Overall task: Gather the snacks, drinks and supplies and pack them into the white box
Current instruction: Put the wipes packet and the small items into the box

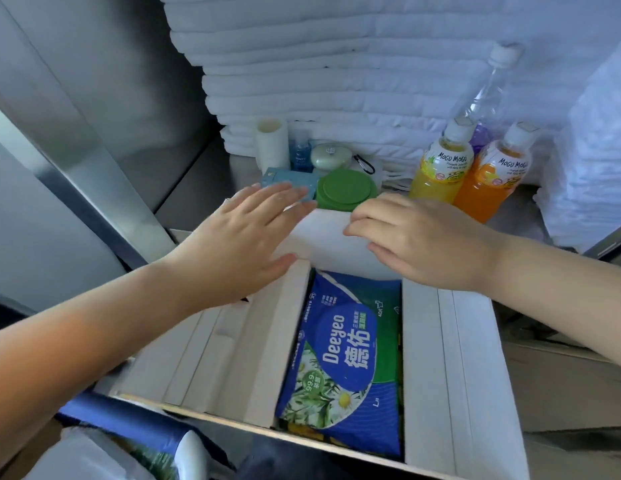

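Closest to the camera, at the bottom left, a crumpled white plastic bag [94, 455] lies beside a dark blue bundle [122, 417]. Just past them is the white box [451, 358], its side flaps folded inward. What it rests on cannot be told. Inside it, a blue and green Deeyeo wipes pack [340, 351] lies flat on other packets that are mostly hidden.

Both grips are at the box's far end. The left grip [243, 237] is flat, fingers straight and together, and rests palm down on the far flap [323, 237] near its left corner. The right grip [423, 240] curls its fingers over the same flap's far edge, thumb against its near face.

Beyond the box runs a grey steel tabletop [194, 181]. Toward its back edge stand a green-lidded tub [343, 188], a light blue packet [288, 180], a small blue bottle [299, 152], a white roll [271, 142], a pale green round case [330, 154] and a carabiner [364, 164]. At the back right stand a yellow Mogu Mogu bottle [440, 171] and an orange one [489, 185], touching, with a clear bottle [489, 98] behind them. A tall stack of white quilted fabric [337, 64] rises along the back edge. Brushed metal panels [77, 98] close the left side.
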Tool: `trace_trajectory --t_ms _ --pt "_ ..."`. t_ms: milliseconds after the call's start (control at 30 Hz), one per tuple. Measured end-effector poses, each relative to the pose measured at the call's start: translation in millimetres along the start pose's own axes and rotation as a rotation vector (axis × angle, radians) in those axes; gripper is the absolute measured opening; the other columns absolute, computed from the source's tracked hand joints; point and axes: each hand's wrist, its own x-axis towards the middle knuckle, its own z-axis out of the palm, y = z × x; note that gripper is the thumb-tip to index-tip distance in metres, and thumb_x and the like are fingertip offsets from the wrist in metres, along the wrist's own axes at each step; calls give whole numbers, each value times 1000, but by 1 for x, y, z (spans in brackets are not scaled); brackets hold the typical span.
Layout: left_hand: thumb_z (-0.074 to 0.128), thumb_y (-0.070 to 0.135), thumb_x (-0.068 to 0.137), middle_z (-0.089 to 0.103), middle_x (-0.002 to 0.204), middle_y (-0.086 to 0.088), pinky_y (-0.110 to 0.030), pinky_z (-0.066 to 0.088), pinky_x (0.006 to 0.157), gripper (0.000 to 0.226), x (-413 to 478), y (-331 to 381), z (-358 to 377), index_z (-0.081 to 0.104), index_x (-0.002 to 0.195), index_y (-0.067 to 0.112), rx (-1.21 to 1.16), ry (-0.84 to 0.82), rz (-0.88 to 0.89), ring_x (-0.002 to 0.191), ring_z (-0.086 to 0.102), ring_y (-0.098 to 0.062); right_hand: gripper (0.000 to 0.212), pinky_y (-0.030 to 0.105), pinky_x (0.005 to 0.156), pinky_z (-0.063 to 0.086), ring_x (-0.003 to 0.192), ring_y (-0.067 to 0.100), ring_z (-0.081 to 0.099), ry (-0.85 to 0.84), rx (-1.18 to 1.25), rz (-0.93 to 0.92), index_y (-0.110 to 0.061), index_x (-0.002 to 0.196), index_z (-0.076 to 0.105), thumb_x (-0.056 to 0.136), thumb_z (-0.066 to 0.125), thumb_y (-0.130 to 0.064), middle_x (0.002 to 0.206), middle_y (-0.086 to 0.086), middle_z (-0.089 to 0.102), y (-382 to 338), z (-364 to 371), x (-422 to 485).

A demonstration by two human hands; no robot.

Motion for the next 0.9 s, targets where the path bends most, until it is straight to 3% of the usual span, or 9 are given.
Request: trace_trajectory --t_ms 100,267,400,567,667,767,900 --pt "38 47 91 27 152 -7 -40 15 116 67 9 -14 5 21 148 14 0 -92 -113 141 23 -22 32 37 79 51 97 25 57 26 -43 46 -8 119 59 88 58 -16 111 8 59 1 3 7" --pt "32 61 86 44 139 -3 -39 29 107 76 12 -20 17 20 147 16 54 -206 -138 125 43 -23 35 27 95 37 114 15 46 -52 245 231 -17 131 46 97 47 -26 123 -1 51 9 14 15" --pt "26 63 85 49 132 0 -38 33 102 72 11 -24 20 30 143 20 -2 -171 -159 117 48 -21 34 28 93 37 110 12 47 -89 332 281 -16 125 51 98 41 -34 119 -3 52 14 19 21" --pt "27 63 83 44 138 2 -36 28 105 72 12 -24 23 26 143 24 -21 -166 -167 122 44 -19 43 19 84 36 101 1 45 -68 384 384 -19 122 55 93 41 -47 121 -8 51 26 19 44" --pt "35 60 86 43 141 1 -35 27 107 69 10 -26 22 26 144 25 -63 -153 -166 125 42 -19 55 29 94 40 111 7 45 -115 380 391 -18 122 56 89 35 -56 124 -5 50 24 23 56" --pt "34 60 87 40 143 6 -32 22 109 65 8 -28 23 25 145 30 -119 -140 -186 129 38 -15 69 34 95 41 112 8 45 -102 367 396 -17 119 58 84 23 -66 121 -5 51 20 24 55" --pt "29 60 87 39 144 11 -28 19 109 62 7 -29 24 24 144 35 -185 -111 -208 130 35 -11 71 35 94 42 112 8 45 -86 362 420 -18 116 60 83 22 -68 121 -7 52 19 26 52"
